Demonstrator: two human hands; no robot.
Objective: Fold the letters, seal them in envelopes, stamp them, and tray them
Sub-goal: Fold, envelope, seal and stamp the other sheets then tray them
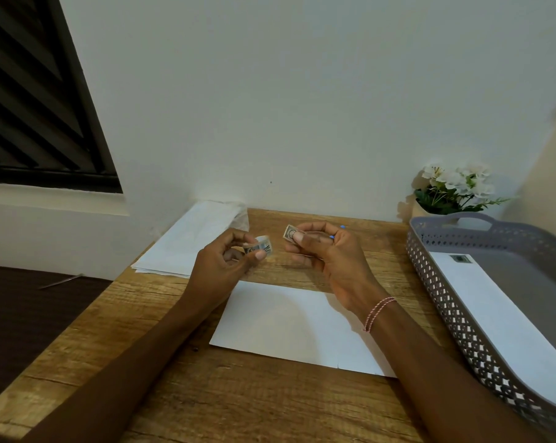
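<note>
Pinching the roll point(260, 247) in the left hand point(225, 262) and a single stamp point(290, 233) in the right hand point(329, 255), the person has both above the envelope point(289, 326), which lies flat on the tabletop point(270, 407) beside the tray point(452, 311), probably ready for stamping.

Envelope point(289, 324) on table point(238, 394); tray point(455, 314) right, papers point(190, 238) behind-left.

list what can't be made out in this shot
Print on the small tan paper stamp: head view, too small, right hand covers part.
Most of the pale stamp roll: head view, left hand covers it.
Flap of the white paper envelope: head view, none showing; right forearm covers a corner.
Part of the grey perforated plastic tray: head view, cut by right edge.
</note>
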